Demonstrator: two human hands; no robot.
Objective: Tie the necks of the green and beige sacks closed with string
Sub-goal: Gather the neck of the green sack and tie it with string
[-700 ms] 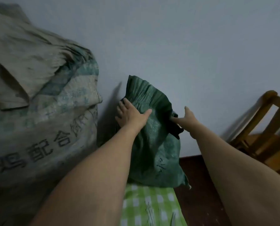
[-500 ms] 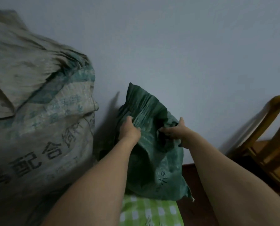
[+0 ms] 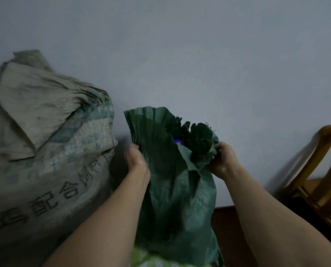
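A dark green woven sack [image 3: 176, 201] stands against the wall in the middle, its top spread wide and pleated. My left hand [image 3: 136, 160] grips the left edge of the mouth. The bunched right edge of the mouth is gripped by my right hand [image 3: 221, 158]. Something blue shows inside the opening. A large beige sack [image 3: 45, 155] with dark printed characters stands at the left, its top folded over loosely. No string is visible.
A pale wall [image 3: 199, 54] rises right behind both sacks. A wooden chair [image 3: 322, 180] stands at the right edge. Dark brown floor [image 3: 230, 237] lies between the green sack and the chair. A green-checked cloth [image 3: 153, 262] shows at the bottom.
Both hands went from resting on the green sack to gripping its mouth, and have pulled the two edges apart and upward. The view has tilted up.
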